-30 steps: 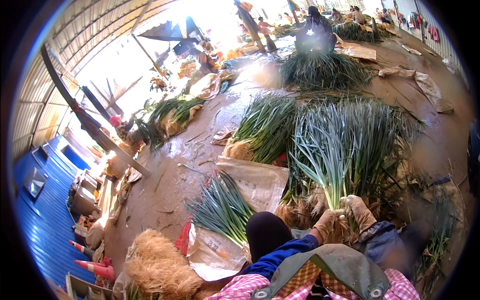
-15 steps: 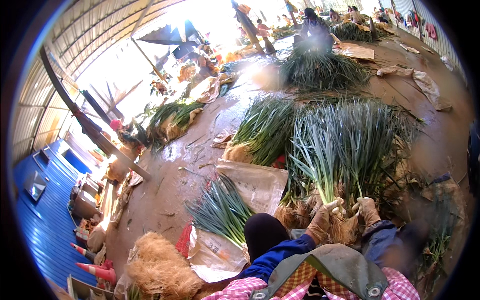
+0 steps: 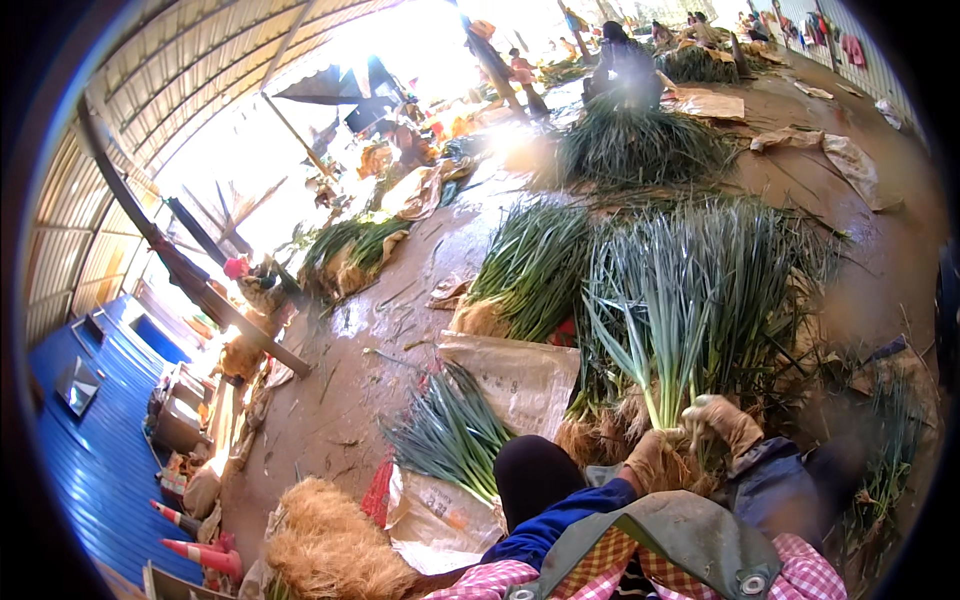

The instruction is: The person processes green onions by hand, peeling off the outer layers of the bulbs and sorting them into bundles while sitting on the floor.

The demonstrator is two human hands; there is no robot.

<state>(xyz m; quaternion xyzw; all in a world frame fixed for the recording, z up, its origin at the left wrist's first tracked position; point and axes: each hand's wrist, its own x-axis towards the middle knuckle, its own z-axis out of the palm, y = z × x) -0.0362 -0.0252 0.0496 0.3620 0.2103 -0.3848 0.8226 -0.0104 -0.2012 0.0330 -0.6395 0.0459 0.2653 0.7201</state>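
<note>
Both my hands wear pale, soiled work gloves. My left hand [image 3: 650,458] wraps round the white lower stems of a bunch of leeks [image 3: 660,350], held upright in front of my lap. Tangled tan roots [image 3: 685,472] hang below that grip. Close by on the right, my right hand [image 3: 728,422] has bent fingers at the base of the same stems; what they pinch is too small to make out. Behind the bunch stands a dense pile of more leeks [image 3: 745,265], partly covered by it.
Left of my knee, a smaller leek bunch [image 3: 450,425] lies on pale sacking [image 3: 515,375]. A heap of tan root trimmings [image 3: 335,545] sits at the lower left. Another leek pile [image 3: 535,260] lies ahead; a person [image 3: 625,70] sits behind a farther one. Traffic cones [image 3: 205,556] lie far left.
My right hand has shifted left and inward, to the stems beside my left hand. The single stalk it held apart now stands with the bunch. My left hand sits slightly lower.
</note>
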